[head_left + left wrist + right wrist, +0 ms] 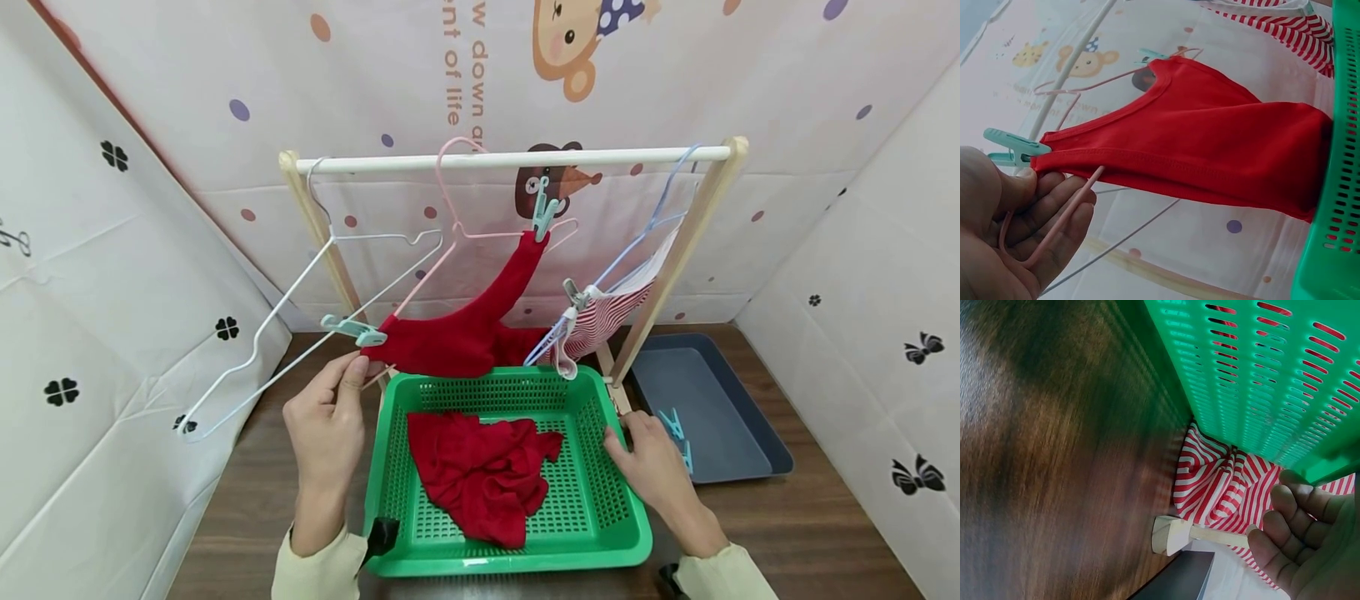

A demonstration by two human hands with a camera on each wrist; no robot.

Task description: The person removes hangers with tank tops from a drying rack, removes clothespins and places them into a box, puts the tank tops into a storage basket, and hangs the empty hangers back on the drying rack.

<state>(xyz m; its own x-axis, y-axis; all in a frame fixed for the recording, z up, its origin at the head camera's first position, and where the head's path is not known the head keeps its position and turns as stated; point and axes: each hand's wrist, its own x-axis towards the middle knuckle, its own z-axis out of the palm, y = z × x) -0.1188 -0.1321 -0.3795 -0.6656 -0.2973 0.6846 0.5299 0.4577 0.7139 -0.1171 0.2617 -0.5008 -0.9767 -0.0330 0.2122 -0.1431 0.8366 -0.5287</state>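
Our left hand [327,423] pinched the red garment [446,343] beside the clip [367,336]; at the right rim of the basket [634,508], our right hand [660,467] bent loosely, whether gripping we couldn't tell.

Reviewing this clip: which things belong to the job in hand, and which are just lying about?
Belong to the job:
red garment, pinched by the left hand
pink hanger
two teal clothespins
white rack bar

Seemingly not in use:
white hanger
red-striped garment on blue hanger
red cloth in green basket
loose clothespins on gray tray
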